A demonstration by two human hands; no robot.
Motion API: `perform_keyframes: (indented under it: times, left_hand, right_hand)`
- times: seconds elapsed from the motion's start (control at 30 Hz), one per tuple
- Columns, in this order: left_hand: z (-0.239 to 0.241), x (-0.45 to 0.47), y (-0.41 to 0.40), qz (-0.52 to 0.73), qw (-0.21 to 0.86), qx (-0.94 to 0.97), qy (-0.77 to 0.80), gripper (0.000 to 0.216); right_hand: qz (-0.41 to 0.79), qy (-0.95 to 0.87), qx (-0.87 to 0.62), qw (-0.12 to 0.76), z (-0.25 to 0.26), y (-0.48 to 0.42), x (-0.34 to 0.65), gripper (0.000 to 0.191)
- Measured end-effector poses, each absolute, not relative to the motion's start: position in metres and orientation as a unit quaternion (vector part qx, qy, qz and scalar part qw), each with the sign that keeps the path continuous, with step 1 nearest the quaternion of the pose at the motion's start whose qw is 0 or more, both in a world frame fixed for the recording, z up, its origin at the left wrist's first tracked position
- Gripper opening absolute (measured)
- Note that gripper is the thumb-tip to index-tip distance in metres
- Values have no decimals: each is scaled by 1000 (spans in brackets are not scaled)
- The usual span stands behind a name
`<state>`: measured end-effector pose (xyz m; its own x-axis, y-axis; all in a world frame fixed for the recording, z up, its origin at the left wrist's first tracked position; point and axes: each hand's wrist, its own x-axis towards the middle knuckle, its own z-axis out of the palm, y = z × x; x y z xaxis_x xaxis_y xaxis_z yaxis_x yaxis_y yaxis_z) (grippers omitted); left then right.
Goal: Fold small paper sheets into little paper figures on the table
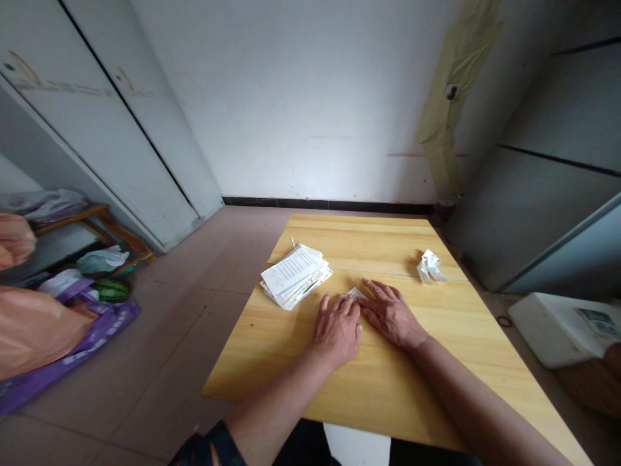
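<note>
Paper piece (356,293) lies at twelve o'clock from the wrists, partly under the fingers — left hand (336,330) and right hand (392,315) rest flat and open on it, pressing without gripping — with paper stack (295,275) at ten o'clock and crumpled paper (431,266) at two on wooden table (339,226).

Domestic room, most likely a home. White wardrobe doors (116,129) stand at my left, above a tiled floor (194,259); the white wall (301,97) has dark skirting (325,204). A watermelon (112,289) sits on the floor just beside a purple plastic bag (101,330). I'm at a plain pine table (412,382) with a stack of papers (295,275).
</note>
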<state>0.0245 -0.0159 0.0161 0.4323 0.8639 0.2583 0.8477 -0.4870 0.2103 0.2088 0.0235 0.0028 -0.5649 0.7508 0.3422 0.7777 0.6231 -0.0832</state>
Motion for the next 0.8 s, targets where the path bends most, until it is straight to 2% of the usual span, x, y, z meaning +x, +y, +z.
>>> perform_keyframes:
  times: [0.23,0.6,0.8]
  left_hand:
    - [14,16,-14,178,35,853,489,37]
    - [6,13,-18,159,13,847,507,45]
    - [5,16,-19,171,6,843,510,39]
  right_hand:
    - [-37,-881,-425,206,1,26,209,31]
    - [-28,-874,-414,251,-5,29,217,30]
    - [-45,-871,-443,209,-6,32,212,39]
